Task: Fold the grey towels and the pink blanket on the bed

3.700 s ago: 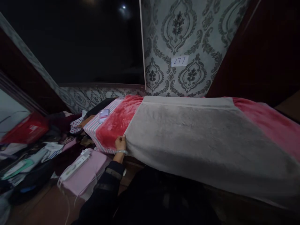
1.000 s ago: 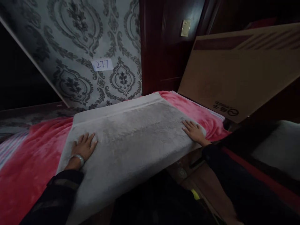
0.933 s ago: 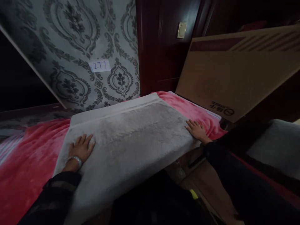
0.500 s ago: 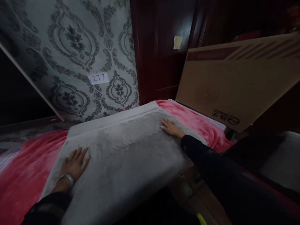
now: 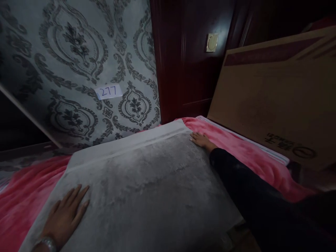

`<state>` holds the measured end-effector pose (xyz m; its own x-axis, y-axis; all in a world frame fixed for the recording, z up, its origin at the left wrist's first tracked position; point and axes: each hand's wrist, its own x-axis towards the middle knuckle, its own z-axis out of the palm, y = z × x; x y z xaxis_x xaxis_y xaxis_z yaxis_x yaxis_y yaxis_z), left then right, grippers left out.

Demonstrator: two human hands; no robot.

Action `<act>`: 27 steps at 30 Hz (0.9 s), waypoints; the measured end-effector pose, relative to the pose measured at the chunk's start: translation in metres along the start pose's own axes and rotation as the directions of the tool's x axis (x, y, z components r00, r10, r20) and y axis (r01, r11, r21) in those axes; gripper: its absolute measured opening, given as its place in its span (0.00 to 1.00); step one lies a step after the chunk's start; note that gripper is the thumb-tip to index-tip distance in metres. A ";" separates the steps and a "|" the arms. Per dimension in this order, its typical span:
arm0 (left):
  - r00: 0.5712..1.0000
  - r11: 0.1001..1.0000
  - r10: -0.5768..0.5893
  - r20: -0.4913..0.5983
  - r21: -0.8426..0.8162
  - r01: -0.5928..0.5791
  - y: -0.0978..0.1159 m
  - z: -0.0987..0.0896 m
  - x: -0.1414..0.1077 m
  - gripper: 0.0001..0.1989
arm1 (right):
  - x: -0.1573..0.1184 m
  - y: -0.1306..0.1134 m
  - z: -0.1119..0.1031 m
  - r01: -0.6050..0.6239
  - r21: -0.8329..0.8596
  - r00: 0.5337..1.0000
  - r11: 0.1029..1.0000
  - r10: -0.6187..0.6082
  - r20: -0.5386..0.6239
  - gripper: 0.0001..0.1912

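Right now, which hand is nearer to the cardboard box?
The right hand, at the right edge of the grey cloth, across pink fabric from the cardboard box; the left hand is near the opposite edge.

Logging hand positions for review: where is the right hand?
In the head view, right of centre, the right hand rests near the far right corner of the gray cloth, beside the pink blanket.

Open way over the grey cloth [image 5: 147, 196], barriers behind and right.
There is room to cross between the left hand [image 5: 63, 217] and the right hand [image 5: 201, 140] (2 palms down); the dark sleeve [image 5: 252, 189] blocks the near right side, the patterned wall [image 5: 86, 56] the back, the cardboard box [image 5: 267, 94] the far right.
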<state>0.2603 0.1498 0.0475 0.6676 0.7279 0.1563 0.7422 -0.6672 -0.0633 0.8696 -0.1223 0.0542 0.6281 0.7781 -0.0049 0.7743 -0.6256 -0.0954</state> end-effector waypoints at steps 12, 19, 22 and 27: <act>1.000 0.997 -0.017 -0.003 -0.081 0.017 -0.018 0.014 -0.003 0.36 | 0.052 -0.006 0.016 0.035 0.031 0.999 0.999 -0.035 -0.006 0.35; 0.999 0.999 -0.041 0.029 -0.029 0.042 -0.008 0.006 -0.002 0.35 | 0.031 -0.037 0.013 -0.043 0.009 0.999 0.999 0.043 -0.016 0.38; 0.999 0.999 -0.041 0.031 -0.010 0.041 -0.005 0.005 -0.001 0.34 | -0.006 -0.051 0.026 0.200 0.001 0.978 0.980 -0.199 -0.058 0.36; 0.998 0.999 -0.049 0.049 0.021 0.048 0.008 -0.005 0.000 0.34 | -0.054 -0.024 0.020 0.093 0.001 0.995 0.996 -0.093 -0.043 0.32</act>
<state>0.2658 0.1442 0.0518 0.6323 0.7667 0.1111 0.7746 -0.6277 -0.0769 0.8158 -0.1478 0.0367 0.5560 0.8299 0.0465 0.8294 -0.5503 -0.0965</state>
